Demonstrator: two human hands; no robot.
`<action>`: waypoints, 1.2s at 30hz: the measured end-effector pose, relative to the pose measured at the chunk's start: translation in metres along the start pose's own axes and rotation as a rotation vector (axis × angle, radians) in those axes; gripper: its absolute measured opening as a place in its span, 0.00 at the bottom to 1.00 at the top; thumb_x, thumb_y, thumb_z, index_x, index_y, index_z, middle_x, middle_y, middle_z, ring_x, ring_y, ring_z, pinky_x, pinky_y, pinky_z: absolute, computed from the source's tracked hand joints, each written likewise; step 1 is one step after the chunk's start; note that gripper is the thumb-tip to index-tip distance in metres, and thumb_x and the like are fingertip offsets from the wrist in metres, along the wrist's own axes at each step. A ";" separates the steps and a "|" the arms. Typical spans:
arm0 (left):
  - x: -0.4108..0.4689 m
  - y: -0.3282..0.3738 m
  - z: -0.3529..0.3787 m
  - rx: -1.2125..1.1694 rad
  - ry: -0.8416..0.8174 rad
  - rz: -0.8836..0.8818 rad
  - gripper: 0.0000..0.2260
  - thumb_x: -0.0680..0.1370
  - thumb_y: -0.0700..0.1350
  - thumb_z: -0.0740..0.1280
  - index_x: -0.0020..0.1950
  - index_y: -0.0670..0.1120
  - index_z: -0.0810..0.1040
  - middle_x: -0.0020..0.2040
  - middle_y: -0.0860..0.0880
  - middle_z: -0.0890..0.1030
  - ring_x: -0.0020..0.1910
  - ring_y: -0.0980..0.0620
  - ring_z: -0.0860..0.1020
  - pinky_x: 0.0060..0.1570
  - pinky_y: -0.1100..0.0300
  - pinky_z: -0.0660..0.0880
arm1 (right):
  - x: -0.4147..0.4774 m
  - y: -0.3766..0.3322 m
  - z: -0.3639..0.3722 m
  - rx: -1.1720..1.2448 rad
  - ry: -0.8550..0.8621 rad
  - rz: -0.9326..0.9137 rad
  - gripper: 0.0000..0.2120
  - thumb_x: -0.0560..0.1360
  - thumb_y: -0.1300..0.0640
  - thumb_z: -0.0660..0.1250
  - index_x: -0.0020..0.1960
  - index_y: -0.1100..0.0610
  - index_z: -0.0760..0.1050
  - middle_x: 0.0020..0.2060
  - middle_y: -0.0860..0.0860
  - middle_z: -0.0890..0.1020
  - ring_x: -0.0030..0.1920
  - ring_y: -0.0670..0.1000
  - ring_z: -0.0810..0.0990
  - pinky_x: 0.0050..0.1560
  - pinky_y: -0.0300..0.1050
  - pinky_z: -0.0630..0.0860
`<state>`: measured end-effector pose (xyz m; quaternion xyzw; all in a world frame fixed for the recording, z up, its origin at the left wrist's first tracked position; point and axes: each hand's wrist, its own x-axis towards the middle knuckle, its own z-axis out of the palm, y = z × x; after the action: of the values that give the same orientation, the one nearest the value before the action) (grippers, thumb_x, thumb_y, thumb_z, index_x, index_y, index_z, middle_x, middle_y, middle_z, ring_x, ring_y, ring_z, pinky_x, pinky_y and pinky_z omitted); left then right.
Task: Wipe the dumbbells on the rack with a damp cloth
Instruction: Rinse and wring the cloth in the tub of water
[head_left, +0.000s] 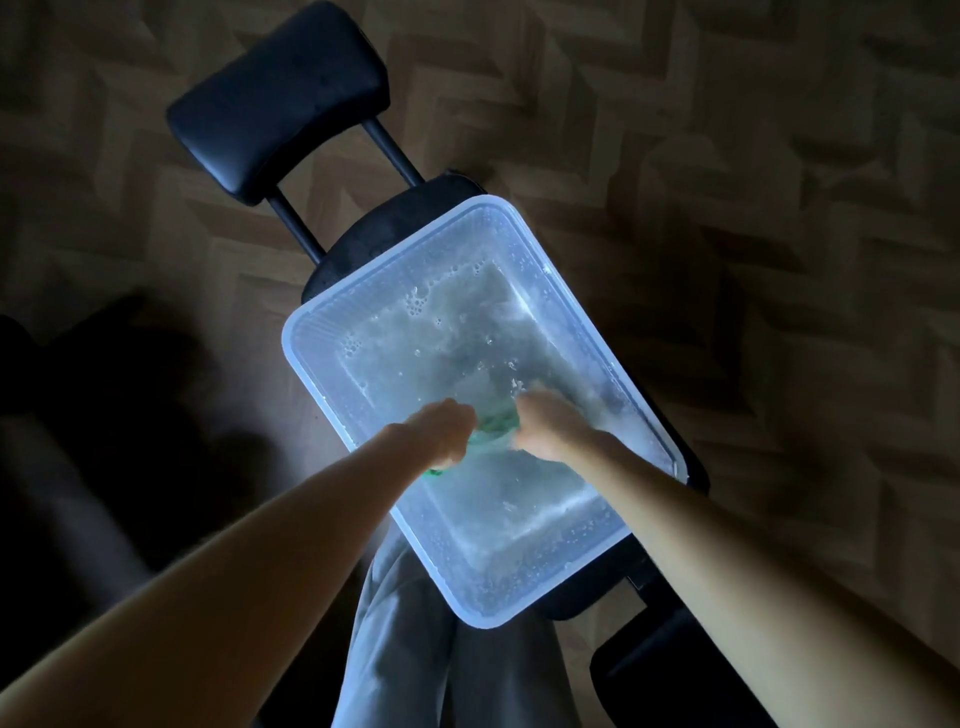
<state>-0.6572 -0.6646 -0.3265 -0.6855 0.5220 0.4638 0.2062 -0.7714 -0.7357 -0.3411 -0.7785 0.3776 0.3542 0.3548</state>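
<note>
A translucent plastic tub (332, 317) holding soapy, bubbly water sits on a black padded bench. Over the tub's middle both my hands hold a bunched green cloth (493, 426). My left hand (441, 431) grips its left end with curled fingers, and my right hand (545, 423) grips its right end. The cloth is mostly hidden between the two fists, just above or in the water. No dumbbells or rack can be made out in this dark view.
The black bench (384, 228) runs from upper left to lower right, with a padded rest (275, 98) on two bars at its far end. Patterned brown floor (779, 208) surrounds it. My grey trouser legs (415, 649) stand below the tub. A dark shape lies at left.
</note>
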 end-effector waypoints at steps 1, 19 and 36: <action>-0.001 0.002 0.001 -0.003 0.037 -0.022 0.17 0.77 0.32 0.58 0.66 0.39 0.70 0.63 0.38 0.73 0.63 0.40 0.73 0.59 0.55 0.70 | 0.000 -0.001 0.001 -0.011 0.035 0.007 0.09 0.75 0.66 0.63 0.55 0.65 0.72 0.59 0.59 0.73 0.53 0.55 0.74 0.45 0.42 0.73; -0.002 -0.001 -0.006 -0.321 0.159 -0.209 0.16 0.77 0.38 0.63 0.64 0.36 0.69 0.63 0.37 0.73 0.62 0.39 0.72 0.58 0.55 0.70 | -0.003 -0.005 -0.001 0.137 0.105 0.071 0.07 0.75 0.66 0.58 0.39 0.58 0.68 0.40 0.53 0.73 0.42 0.53 0.74 0.37 0.41 0.68; -0.107 -0.006 -0.079 -1.099 0.262 0.174 0.19 0.70 0.26 0.63 0.54 0.44 0.65 0.54 0.47 0.71 0.55 0.50 0.73 0.43 0.61 0.73 | -0.104 -0.046 -0.087 1.260 -0.054 -0.284 0.09 0.74 0.70 0.61 0.51 0.61 0.74 0.44 0.55 0.80 0.44 0.52 0.80 0.45 0.45 0.76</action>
<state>-0.6217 -0.6669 -0.1986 -0.6982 0.2799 0.5936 -0.2860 -0.7567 -0.7512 -0.1994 -0.4541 0.3973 0.0338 0.7967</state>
